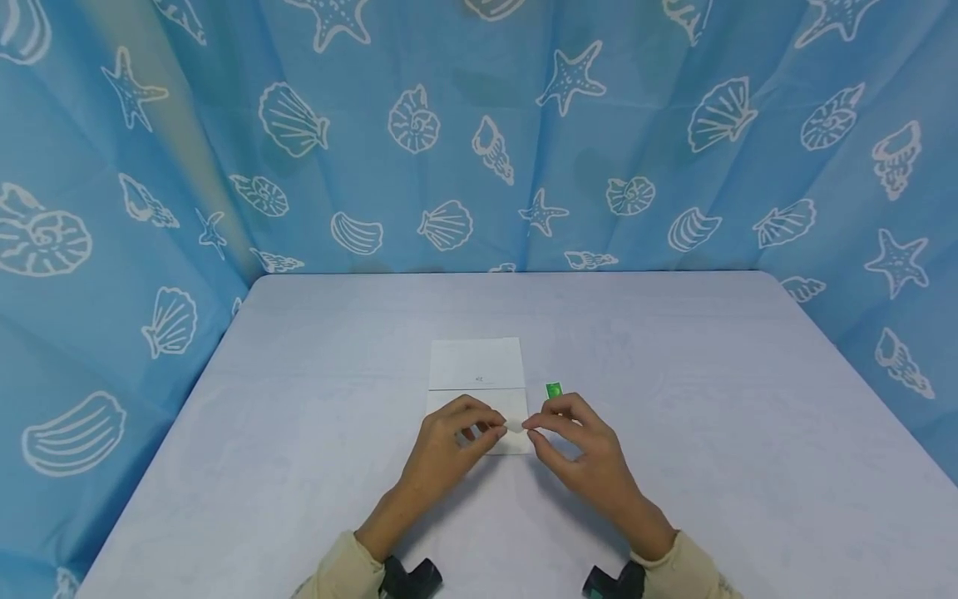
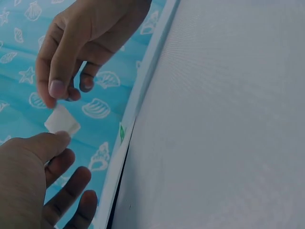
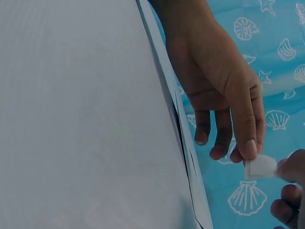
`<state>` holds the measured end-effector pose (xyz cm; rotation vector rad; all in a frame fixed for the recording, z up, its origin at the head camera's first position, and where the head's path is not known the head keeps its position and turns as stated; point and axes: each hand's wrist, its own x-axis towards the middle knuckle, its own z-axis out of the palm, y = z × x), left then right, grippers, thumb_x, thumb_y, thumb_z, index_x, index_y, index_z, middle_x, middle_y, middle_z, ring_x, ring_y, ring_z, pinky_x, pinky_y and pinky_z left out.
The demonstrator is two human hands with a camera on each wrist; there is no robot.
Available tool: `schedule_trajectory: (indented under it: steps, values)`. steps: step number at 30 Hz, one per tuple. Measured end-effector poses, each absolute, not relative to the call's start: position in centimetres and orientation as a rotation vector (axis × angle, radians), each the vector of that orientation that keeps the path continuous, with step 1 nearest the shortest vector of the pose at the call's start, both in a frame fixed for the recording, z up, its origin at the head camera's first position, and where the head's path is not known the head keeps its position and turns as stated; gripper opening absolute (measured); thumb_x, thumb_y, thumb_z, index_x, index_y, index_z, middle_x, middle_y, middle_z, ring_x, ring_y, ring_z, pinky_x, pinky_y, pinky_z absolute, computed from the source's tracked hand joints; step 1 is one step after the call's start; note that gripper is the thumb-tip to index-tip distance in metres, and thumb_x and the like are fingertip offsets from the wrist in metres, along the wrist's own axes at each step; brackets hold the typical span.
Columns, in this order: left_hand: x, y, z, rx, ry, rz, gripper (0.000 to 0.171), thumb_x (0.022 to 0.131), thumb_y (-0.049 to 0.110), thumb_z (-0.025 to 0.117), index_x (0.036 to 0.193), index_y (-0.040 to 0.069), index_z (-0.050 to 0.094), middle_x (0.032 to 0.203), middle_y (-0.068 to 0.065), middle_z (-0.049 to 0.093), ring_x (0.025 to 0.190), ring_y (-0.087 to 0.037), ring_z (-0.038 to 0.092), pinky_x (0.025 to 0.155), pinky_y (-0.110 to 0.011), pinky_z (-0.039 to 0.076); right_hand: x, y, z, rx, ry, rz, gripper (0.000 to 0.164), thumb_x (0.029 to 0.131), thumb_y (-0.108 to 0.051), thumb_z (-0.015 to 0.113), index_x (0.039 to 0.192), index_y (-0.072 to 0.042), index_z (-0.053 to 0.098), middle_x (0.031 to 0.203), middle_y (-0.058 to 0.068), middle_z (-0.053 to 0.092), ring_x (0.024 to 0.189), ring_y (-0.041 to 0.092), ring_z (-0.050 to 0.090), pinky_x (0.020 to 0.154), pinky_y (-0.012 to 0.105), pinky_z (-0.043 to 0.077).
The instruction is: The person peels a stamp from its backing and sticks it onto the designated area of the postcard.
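Note:
A small white square of paper is stretched between both hands, just above the near half of a white folded card. My left hand pinches one edge of it between thumb and fingertips. At the opposite edge, my right hand pinches it with thumb and index finger. The right wrist view shows the paper square with the left thumb lying over its corner. In the left wrist view the same paper square appears tilted, its face blank.
A small green stamp-like piece lies beside the card, partly behind the right hand. The card has a crease across its middle and a tiny dark mark on its far half. A white table spreads around, with a blue shell-patterned curtain behind.

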<state>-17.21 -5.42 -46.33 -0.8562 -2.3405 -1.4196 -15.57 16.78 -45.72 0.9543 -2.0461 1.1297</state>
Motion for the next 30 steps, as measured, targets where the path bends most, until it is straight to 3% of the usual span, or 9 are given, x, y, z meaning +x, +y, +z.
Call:
schedule_trajectory:
  steps: [2, 5, 13, 21, 30]
  values:
    - [-17.17, -5.4, -46.26, -0.872, -2.344, -1.433, 0.007, 0.092, 0.018, 0.074, 0.099, 0.016, 0.076, 0.099, 0.013, 0.066, 0.08, -0.004, 0.061, 0.068, -0.023, 0.054, -15.7, 16.57, -45.8, 0.99, -2.016, 1.07, 0.011, 0.096, -0.014, 0.07, 0.104, -0.009, 0.075, 0.103, 0.006, 0.06, 0.087, 0.018, 0.054, 0.077, 0.024, 0.043]
    - [-17.15, -5.39, -46.22, -0.911, -2.336, -1.448, 0.009, 0.092, 0.018, 0.074, 0.099, 0.015, 0.077, 0.099, 0.013, 0.066, 0.081, -0.004, 0.061, 0.069, -0.023, 0.054, -15.8, 16.4, -45.99, 0.997, -2.019, 1.017, 0.018, 0.099, -0.022, 0.065, 0.103, -0.008, 0.075, 0.103, 0.007, 0.059, 0.087, 0.018, 0.052, 0.079, 0.025, 0.04]
    - [-17.13, -5.33, -46.19, -1.003, -2.279, -1.476, 0.01, 0.089, 0.012, 0.077, 0.099, 0.011, 0.077, 0.098, 0.009, 0.067, 0.084, -0.006, 0.063, 0.07, -0.026, 0.055, -15.61, 16.56, -46.26, 0.96, -2.119, 1.013, 0.019, 0.097, -0.025, 0.068, 0.103, -0.008, 0.075, 0.106, 0.005, 0.059, 0.088, 0.017, 0.053, 0.08, 0.024, 0.04]
    - [-17.07, -5.32, -46.22, -1.024, -2.277, -1.48, 0.009, 0.09, 0.014, 0.076, 0.099, 0.014, 0.078, 0.097, 0.011, 0.067, 0.084, -0.004, 0.063, 0.07, -0.026, 0.055, -15.62, 16.26, -46.46, 0.972, -2.1, 0.978, 0.023, 0.098, -0.029, 0.067, 0.099, -0.007, 0.076, 0.104, 0.005, 0.059, 0.086, 0.017, 0.054, 0.079, 0.022, 0.041]
    - [-17.05, -5.27, -46.23, -1.03, -2.284, -1.477, 0.007, 0.091, 0.015, 0.075, 0.099, 0.016, 0.077, 0.097, 0.013, 0.066, 0.085, -0.003, 0.063, 0.071, -0.027, 0.055, -15.58, 16.26, -46.48, 0.938, -2.097, 0.98, 0.013, 0.094, -0.021, 0.073, 0.097, -0.008, 0.076, 0.101, 0.003, 0.06, 0.085, 0.016, 0.058, 0.077, 0.021, 0.042]
